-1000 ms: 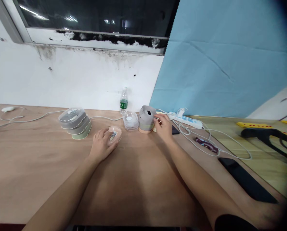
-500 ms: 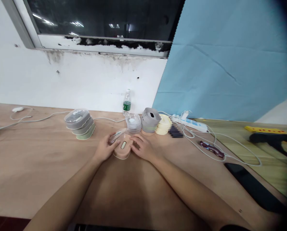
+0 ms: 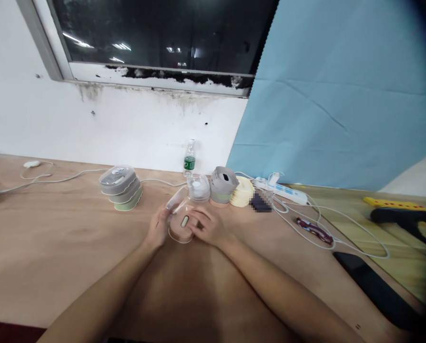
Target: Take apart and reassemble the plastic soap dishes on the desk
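Head view: the fingers of the left hand (image 3: 157, 228) are closed on a tilted clear lid (image 3: 177, 197), while the fingers of the right hand (image 3: 210, 228) are laid against a pink container (image 3: 180, 229); whether it is gripped cannot be told. The pink container is set on the counter (image 3: 73, 243), between the hands. Lid and container seem to be being handled as a pair; whether they are being joined or parted is unclear. A steadied container and a levelled lid edge seem called for. Movement beyond is hemmed in by a clear stack (image 3: 198, 187), with a grey stack (image 3: 224, 183) alongside; more room is left toward the counter's near edge and the left.
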Demonstrator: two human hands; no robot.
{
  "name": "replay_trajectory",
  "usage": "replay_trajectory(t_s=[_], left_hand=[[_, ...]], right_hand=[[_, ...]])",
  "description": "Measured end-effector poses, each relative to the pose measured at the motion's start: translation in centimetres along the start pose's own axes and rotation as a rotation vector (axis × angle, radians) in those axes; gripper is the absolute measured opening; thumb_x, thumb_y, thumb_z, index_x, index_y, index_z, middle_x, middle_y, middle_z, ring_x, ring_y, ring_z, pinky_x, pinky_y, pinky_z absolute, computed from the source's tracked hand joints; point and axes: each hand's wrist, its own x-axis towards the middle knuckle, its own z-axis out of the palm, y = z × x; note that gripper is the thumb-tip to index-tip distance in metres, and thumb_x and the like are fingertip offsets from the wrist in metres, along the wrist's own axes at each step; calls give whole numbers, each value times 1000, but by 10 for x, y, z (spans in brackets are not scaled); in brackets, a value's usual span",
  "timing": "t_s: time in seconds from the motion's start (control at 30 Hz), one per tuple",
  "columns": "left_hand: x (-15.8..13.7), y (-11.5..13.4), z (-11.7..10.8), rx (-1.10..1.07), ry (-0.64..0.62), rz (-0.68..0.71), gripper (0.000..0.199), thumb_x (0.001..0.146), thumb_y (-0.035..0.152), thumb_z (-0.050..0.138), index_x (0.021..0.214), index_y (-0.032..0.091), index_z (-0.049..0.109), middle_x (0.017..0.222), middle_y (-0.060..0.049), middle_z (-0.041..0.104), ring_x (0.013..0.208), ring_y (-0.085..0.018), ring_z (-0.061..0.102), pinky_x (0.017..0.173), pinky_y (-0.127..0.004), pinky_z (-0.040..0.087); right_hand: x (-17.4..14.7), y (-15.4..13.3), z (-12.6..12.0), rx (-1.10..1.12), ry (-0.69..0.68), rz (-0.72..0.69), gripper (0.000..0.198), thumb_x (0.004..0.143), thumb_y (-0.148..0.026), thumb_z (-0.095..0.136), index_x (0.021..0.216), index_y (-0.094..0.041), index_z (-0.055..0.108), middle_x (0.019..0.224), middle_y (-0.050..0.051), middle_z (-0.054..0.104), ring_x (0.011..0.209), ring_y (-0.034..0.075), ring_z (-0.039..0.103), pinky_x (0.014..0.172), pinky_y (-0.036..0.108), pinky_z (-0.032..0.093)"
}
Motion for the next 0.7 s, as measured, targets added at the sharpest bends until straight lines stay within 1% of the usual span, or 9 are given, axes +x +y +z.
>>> replay_trajectory(t_s=[0.1, 0.17, 0.27, 0.3, 0.37, 0.43, 0.5, 0.6, 0.7], left_hand=[[-5, 4, 15, -153, 55, -13, 59, 94, 56, 26, 126, 15, 52, 129, -12, 58, 117, -26, 56, 100, -43, 44], [-9, 8, 20, -208, 51, -6, 55, 95, 53, 29, 134, 17, 44, 136, -11, 52, 125, -25, 50, 105, -43, 40], [-9, 10, 18, -177, 9, 48, 56, 97, 49, 22, 142, 19, 34, 144, -10, 44, 132, -22, 41, 110, -42, 35], [-9, 10, 16, -119, 11, 68, 56, 97, 49, 21, 143, 20, 32, 145, -10, 42, 134, -22, 40, 111, -42, 34], [-6, 8, 9, 103, -7, 76, 57, 95, 51, 29, 143, 20, 32, 147, -10, 39, 136, -24, 36, 112, -44, 30], [-4, 4, 4, 369, -68, 69, 61, 90, 54, 42, 140, 20, 38, 149, -12, 36, 137, -28, 33, 112, -49, 27], [-3, 2, 2, 563, -149, 58, 61, 86, 56, 49, 136, 22, 45, 149, -13, 34, 137, -32, 32, 109, -53, 26], [-4, 1, 5, 700, -250, 75, 60, 81, 60, 53, 130, 25, 51, 147, -12, 37, 134, -34, 35, 106, -55, 27], [-5, 1, 7, 734, -301, 102, 58, 78, 61, 56, 125, 27, 54, 144, -11, 41, 129, -33, 40, 105, -54, 27]], right_hand=[[15, -18, 8, 53, -31, -60, 47, 84, -40, 60, 129, -26, 51, 120, 10, 61, 111, 23, 58, 93, 39, 51], [25, -26, 12, 74, -83, -60, 42, 88, -37, 56, 128, -26, 52, 117, 9, 63, 109, 22, 59, 93, 38, 51], [36, -27, 13, 58, -157, -37, 29, 93, -29, 47, 119, -28, 60, 104, 6, 66, 97, 19, 62, 86, 34, 51], [39, -24, 11, 35, -160, -9, 29, 94, -28, 45, 118, -29, 61, 104, 5, 66, 96, 19, 62, 85, 32, 51], [49, -13, 5, -36, -135, 90, 32, 95, -27, 43, 122, -30, 60, 108, 5, 64, 98, 19, 60, 84, 31, 49], [61, 4, -5, -127, -142, 203, 35, 95, -27, 41, 126, -30, 58, 108, 6, 60, 97, 19, 59, 81, 30, 48], [76, 23, -16, -245, -203, 289, 35, 95, -26, 41, 125, -30, 59, 106, 7, 58, 91, 20, 58, 77, 30, 47], [90, 48, -30, -381, -328, 333, 35, 94, -24, 42, 122, -31, 61, 106, 7, 55, 82, 19, 58, 70, 30, 44], [91, 61, -34, -442, -439, 328, 34, 92, -22, 43, 118, -31, 64, 104, 7, 54, 78, 18, 58, 68, 30, 42]])
